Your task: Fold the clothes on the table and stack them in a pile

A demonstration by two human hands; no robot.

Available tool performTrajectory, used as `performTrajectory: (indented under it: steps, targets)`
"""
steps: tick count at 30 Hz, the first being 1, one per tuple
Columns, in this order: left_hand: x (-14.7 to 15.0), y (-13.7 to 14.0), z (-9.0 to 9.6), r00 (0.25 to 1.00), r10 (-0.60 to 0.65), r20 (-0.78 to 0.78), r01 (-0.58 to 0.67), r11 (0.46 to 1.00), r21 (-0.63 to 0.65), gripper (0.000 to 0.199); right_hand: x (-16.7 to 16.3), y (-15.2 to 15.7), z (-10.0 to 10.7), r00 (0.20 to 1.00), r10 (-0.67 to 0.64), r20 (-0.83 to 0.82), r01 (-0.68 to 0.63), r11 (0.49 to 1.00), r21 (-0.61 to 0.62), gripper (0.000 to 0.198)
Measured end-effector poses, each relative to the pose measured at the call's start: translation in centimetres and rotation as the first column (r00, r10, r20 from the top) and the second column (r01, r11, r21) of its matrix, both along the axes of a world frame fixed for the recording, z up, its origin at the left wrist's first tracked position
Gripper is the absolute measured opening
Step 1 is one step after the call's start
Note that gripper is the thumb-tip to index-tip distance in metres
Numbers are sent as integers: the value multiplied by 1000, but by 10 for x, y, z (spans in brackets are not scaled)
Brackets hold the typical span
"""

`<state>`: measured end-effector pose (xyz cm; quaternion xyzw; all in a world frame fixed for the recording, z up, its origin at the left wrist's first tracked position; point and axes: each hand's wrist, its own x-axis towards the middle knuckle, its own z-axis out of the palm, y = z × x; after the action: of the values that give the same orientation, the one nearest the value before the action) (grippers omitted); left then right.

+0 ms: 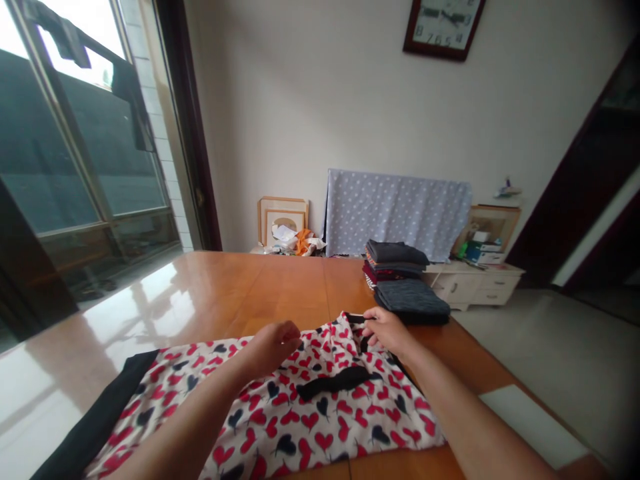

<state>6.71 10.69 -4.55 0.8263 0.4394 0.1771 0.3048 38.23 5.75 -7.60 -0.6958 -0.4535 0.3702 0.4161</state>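
A cream top with red and dark heart prints (310, 420) lies spread on the wooden table, with a wide black hem on the left. Its black-trimmed neckline (356, 319) is on the right, and a black cuff (340, 381) lies folded across the middle. My right hand (387, 330) pinches the fabric by the neckline. Over the upper edge of the top is my left hand (275, 348), its fingers curled together; whether cloth is between them is not visible.
Behind my right hand stand a stack of folded clothes (395, 263) and a dark folded garment (413, 301) on the table (280, 287). A white sheet (533, 423) lies at the right edge. Beyond are a low cabinet (493, 288) and a polka-dot cloth (395, 210).
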Motion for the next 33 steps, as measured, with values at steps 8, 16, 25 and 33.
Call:
performTrajectory:
  steps: [8,16,25,33]
  targets:
    - [2,1,-15,998,60,-23,-60,998,36,41,-30,32,10,967,251,33,-250,968,-30,76]
    - [4,-4,-5,996,20,-90,-21,1000,-7,82,-26,18,50,930,351,112,-360,929,82,51]
    - [2,-9,-7,987,23,-157,-23,1000,5,17,-20,-13,78,890,274,364,-353,920,170,28]
    - [0,-3,-7,983,112,-144,-83,978,191,5,-12,-5,57,648,78,758,-321,930,178,16]
